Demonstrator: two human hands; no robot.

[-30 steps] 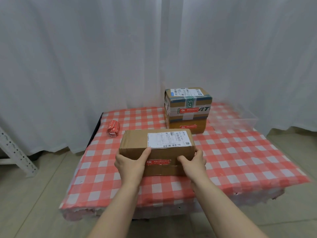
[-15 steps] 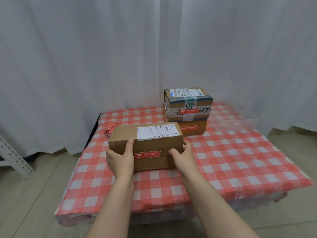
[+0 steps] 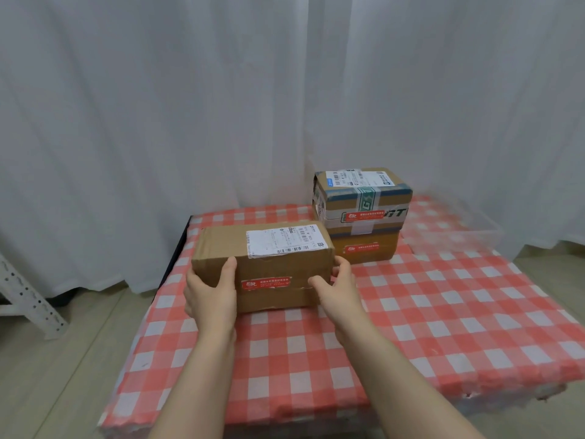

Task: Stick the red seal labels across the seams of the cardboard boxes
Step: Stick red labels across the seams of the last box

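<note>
I hold a long brown cardboard box (image 3: 272, 270) with a white shipping label on top and a red seal label (image 3: 266, 284) across its front seam. My left hand (image 3: 210, 296) grips its left end, my right hand (image 3: 337, 288) grips its right end. The box hangs a little above the checkered table (image 3: 411, 312), near its back left. Behind it on the right stand two stacked boxes (image 3: 361, 213); each of them shows a red seal label on its front. The roll of red labels is hidden behind the held box.
A clear plastic bin (image 3: 452, 229) sits at the table's back right. White curtains (image 3: 221, 106) hang close behind the table. A white metal rack leg (image 3: 28, 302) stands on the floor at the left.
Both hands have lifted the long box and carried it left and away from me, so it covers the roll of labels that was visible at the back left.
</note>
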